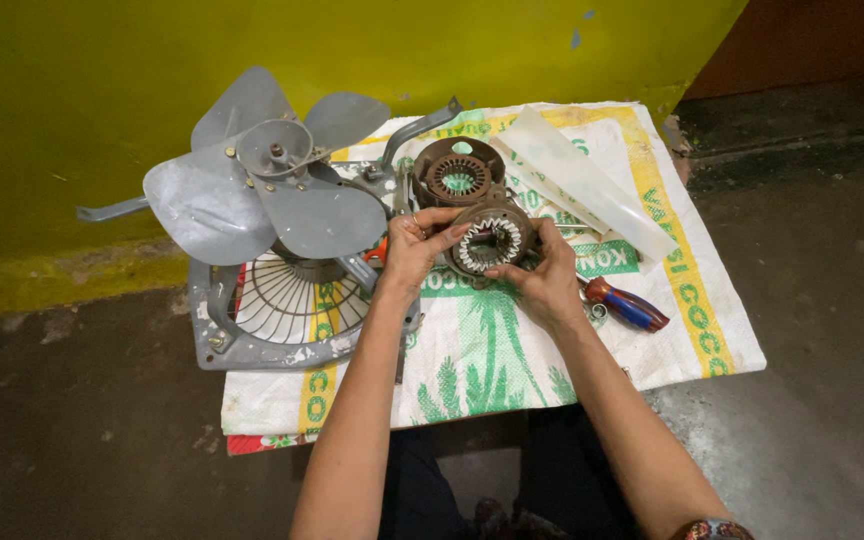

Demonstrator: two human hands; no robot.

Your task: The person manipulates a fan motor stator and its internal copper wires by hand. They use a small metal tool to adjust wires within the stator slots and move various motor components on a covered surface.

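Both hands close their grip on one round motor stator (492,243), a brown ring with pale winding slots around its open middle, held just above the printed woven sack (512,350) that is spread on the floor. Left hand (414,245) clasps the stator's left edge, its fingers (444,228) curled over the rim and the thumb underneath. Right hand (549,278) takes the opposite edge, fingertips pressed to the ring's outer wall.

Just behind the stator, farther from the person, lies a second brown stator ring (458,172), flat on the sack and close to the held one; whether the two touch cannot be told. To the left of the held stator stands a grey fan assembly: four broad grey blades (272,170) on a hub, raised over a grey square frame with a wire guard (287,305) that rests partly on the sack and partly on the dark floor. To the right of the stator, just beside the right hand, lies a screwdriver with a red and blue handle (630,305). Behind that and to the right, a long strip of pale translucent plastic (582,180) lies slantwise across the sack. Beyond everything rises a yellow-green wall (102,80).
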